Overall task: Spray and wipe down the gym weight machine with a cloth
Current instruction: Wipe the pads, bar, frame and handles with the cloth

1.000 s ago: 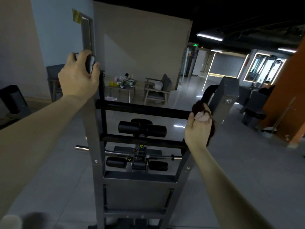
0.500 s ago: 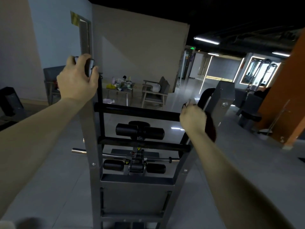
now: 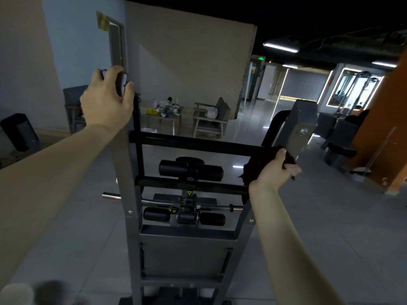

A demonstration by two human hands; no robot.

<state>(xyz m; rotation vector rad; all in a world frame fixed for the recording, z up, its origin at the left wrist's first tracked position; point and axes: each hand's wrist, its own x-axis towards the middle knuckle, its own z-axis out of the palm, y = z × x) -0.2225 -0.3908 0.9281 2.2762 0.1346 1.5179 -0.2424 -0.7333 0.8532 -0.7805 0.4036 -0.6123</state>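
The grey steel weight machine (image 3: 187,234) stands right in front of me, with black crossbars (image 3: 193,143) and black roller pads (image 3: 190,168) lower down. My left hand (image 3: 105,100) grips a dark grip (image 3: 122,82) at the top of the left upright. My right hand (image 3: 272,172) holds a bunched dark red cloth (image 3: 250,173) against the right upright, where the upper crossbar ends. The cloth wraps partly round the frame there. No spray bottle is in view.
Behind the machine stand a low table (image 3: 167,116) with bottles, and wooden armchairs (image 3: 209,119). A black bin (image 3: 18,130) is at far left. At right are an orange column (image 3: 385,128) and dark seats (image 3: 337,137). A blurred pale object (image 3: 15,293) sits at bottom left.
My right hand rubbed the cloth a little up the right upright, then came back down and turned. The left hand has kept its grip at the top of the left upright.
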